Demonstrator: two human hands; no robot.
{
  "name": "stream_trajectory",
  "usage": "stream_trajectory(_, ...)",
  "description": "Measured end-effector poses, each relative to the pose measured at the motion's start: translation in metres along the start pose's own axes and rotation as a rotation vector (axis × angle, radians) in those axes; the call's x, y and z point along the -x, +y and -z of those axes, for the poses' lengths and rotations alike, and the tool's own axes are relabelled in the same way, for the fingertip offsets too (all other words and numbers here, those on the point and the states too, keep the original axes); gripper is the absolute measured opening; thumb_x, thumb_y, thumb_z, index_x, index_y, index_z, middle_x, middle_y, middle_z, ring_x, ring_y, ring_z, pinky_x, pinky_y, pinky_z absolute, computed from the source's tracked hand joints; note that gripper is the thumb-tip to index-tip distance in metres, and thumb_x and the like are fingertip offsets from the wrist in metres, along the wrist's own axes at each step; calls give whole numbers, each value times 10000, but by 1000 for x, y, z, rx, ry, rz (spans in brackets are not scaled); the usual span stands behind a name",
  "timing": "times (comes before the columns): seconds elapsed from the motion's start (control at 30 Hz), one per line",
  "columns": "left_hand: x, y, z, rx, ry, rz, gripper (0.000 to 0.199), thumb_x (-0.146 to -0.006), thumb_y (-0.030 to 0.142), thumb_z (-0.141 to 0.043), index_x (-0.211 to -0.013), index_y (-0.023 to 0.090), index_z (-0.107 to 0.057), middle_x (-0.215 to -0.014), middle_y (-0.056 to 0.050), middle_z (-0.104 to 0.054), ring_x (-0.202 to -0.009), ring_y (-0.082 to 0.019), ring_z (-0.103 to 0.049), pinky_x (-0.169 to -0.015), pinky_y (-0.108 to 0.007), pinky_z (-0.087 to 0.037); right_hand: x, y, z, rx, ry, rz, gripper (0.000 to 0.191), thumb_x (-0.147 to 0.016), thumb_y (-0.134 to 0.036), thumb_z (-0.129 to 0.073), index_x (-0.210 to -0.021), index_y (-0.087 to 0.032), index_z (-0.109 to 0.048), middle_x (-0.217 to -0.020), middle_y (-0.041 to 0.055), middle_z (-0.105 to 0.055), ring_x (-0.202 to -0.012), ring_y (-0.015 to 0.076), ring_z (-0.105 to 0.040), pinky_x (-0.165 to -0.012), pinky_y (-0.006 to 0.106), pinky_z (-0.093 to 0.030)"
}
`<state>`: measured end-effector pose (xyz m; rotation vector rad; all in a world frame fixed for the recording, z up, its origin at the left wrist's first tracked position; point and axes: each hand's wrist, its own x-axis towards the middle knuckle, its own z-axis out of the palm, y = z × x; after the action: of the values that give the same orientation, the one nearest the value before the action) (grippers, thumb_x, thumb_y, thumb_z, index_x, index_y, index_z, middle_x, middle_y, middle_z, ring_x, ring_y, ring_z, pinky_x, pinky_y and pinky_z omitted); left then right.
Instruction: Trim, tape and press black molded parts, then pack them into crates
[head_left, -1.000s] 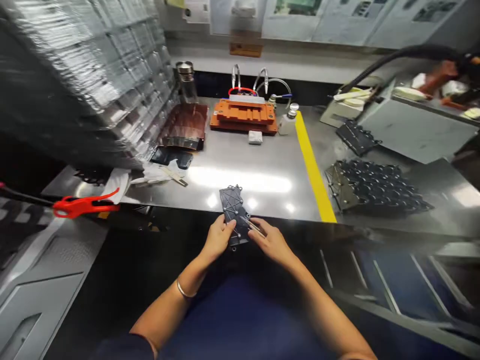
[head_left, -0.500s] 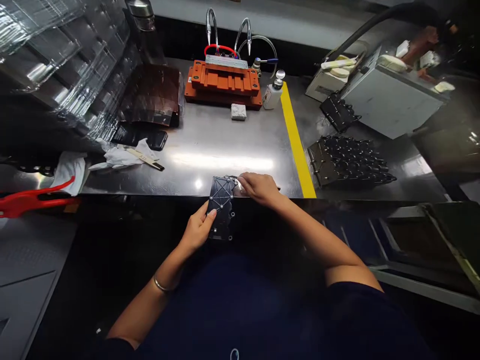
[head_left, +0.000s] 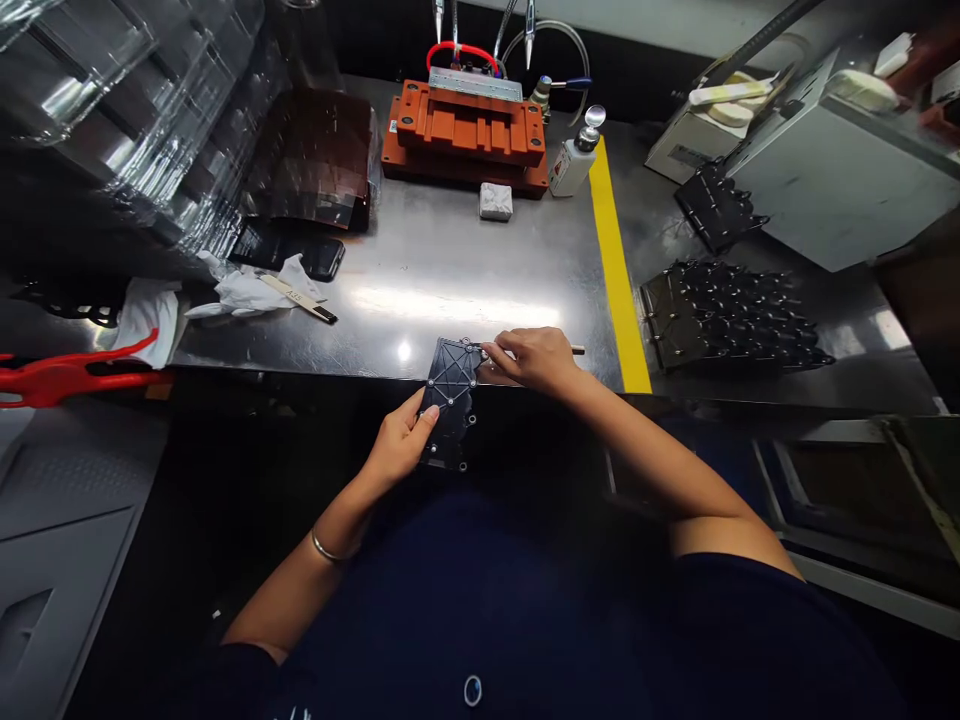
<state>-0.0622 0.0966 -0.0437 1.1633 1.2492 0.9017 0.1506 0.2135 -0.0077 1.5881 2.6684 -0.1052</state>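
Note:
My left hand (head_left: 401,437) is closed on the lower left side of a flat black ribbed cover (head_left: 452,385), thumb on its face. The cover has crossed ribs, small round bosses and an uneven right edge. It is held tilted over the bench's front edge. My right hand (head_left: 536,357) is closed around a thin pen-like tool (head_left: 577,350). Its pale back end sticks out to the right, and its dark tip is at the cover's upper right corner. Whether the tip touches the cover, I cannot tell. My fingers hide the tool's middle.
On the metal bench (head_left: 427,260) stand an orange fixture (head_left: 472,135), a white block (head_left: 496,201) and a pump bottle (head_left: 574,160). Right of the yellow tape (head_left: 619,280) are stacked black parts (head_left: 727,315). A phone (head_left: 327,258), white cloth (head_left: 247,290) and red-handled tool (head_left: 75,380) lie left.
The view has shifted, so the bench things sit slightly higher and further right. My right hand has turned a little, and the tool's pale back end now shows more. Both hands keep their holds.

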Motion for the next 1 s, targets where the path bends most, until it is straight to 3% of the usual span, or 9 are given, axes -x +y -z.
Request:
stream_trajectory(0.13, 0, 3, -1, 7, 15, 2, 505, -866, 447, -514, -1239, 117, -600, -1111, -78, -692, -1019, -236, -633, -902, -318, -493, -1, 1, 3, -27, 0, -27, 497, -947, -495, -361, -870, -163, -722, -829, 78, -729, -722, 182, -623, -577, 255, -281)
stream_trajectory(0.33, 1, 1, -2, -4, 23, -7, 480, -871, 432, -513, -1220, 117, -614, -1097, -74, -695, -1001, -227, -636, -901, -311, -490, 11, 4, -6, -221, 108, -4, 393, -965, -387, -371, -939, -181, -705, -905, 47, -726, -791, 153, -623, -631, 238, -336)
stream_trajectory(0.53, 1, -4, -1, -12, 34, 9, 472, -872, 415, -526, -1236, 125, -609, -1051, -67, -700, -966, -220, -637, -853, -289, -497, 15, 0, -18, -161, 185, -31, 439, -928, -478, -435, -737, -178, -692, -729, 43, -703, -629, 138, -582, -551, 267, -269)
stream_trajectory(1.0, 0, 0, 0, 2, 43, -7, 420, -864, 408, -544, -1149, 118, -649, -934, -59, -704, -870, -201, -639, -779, -270, -499, 7, -1, -24, -116, 263, -28, 453, -913, -492, -447, -689, -174, -679, -707, 56, -694, -589, 138, -563, -519, 281, -215)
